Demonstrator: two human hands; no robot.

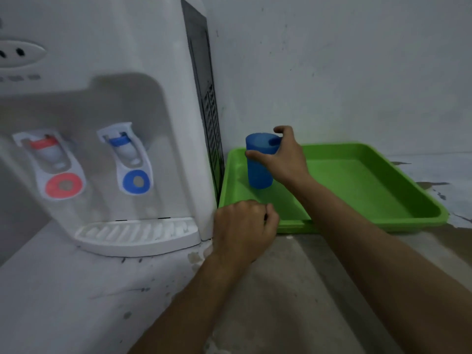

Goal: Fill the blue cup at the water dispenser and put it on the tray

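Observation:
The blue cup point(258, 172) stands upright inside the green tray point(370, 190), near the tray's left end. My right hand point(283, 157) wraps around the cup's upper part, thumb in front and fingers over the rim. My left hand point(242, 228) is a loose fist with nothing in it, hovering at the tray's near left corner beside the dispenser's side. The white water dispenser point(107, 103) fills the left, with a red tap point(43, 146) and a blue tap point(122, 143) above a white drip tray point(138, 233). Whether the cup holds water cannot be seen.
The tray lies on a grey, stained counter point(293, 290) against a pale wall point(344, 72). The dispenser's dark vented back panel point(209, 118) sits right next to the tray's left edge. The image is slightly blurred.

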